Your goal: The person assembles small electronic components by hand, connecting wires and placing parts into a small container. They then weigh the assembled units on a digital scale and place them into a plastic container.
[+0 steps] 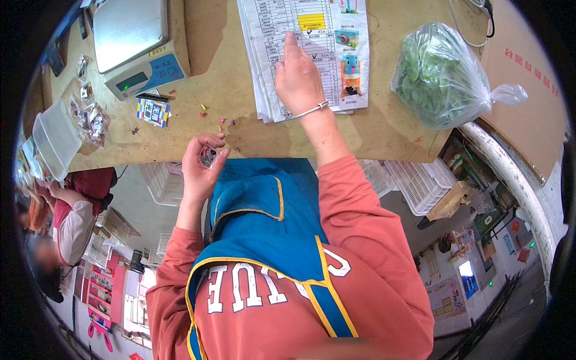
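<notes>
Sheets (330, 57) under right hand (300, 75) stop short of table edge (264, 153).

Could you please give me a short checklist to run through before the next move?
1. Left hand holding the small clear packet: ok.
2. Right hand over the printed sheets: ok, index finger extended.
3. Small coloured pieces gathered together: not ok, scattered on the table.
4. Clear bag of green contents closed: ok, neck gathered tight.
5. Reading on the scale display: cannot tell, too small.
</notes>
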Motion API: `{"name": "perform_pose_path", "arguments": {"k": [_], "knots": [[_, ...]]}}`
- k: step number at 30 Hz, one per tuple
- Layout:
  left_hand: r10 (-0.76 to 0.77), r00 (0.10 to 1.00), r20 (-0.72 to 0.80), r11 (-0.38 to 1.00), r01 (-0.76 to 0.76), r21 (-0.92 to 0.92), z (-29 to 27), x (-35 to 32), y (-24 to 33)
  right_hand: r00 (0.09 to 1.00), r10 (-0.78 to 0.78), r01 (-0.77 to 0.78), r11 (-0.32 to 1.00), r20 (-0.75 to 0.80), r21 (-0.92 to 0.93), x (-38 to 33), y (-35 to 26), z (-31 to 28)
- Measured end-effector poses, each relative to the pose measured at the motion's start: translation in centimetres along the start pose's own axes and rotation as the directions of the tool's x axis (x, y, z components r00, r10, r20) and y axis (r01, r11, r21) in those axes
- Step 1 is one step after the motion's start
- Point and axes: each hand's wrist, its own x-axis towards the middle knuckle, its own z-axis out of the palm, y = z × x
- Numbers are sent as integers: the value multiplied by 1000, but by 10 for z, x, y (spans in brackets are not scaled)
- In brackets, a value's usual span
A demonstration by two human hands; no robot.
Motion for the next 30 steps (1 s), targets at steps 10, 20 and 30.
{"name": "perform_pose_path", "arguments": {"k": [10, 20, 30], "knots": [[-10, 1000, 7, 1000, 10, -15, -2, 1, 0, 999, -29, 30, 999, -40, 25, -1, 7, 4], [18, 1000, 26, 1000, -18, 11, -3, 0, 3, 998, -37, 39, 998, -51, 39, 1, 8, 4], [2, 1000, -18, 999, -3, -35, -6, -10, 5, 993, -80, 82, 996, -83, 28, 1, 11, 7]]}}
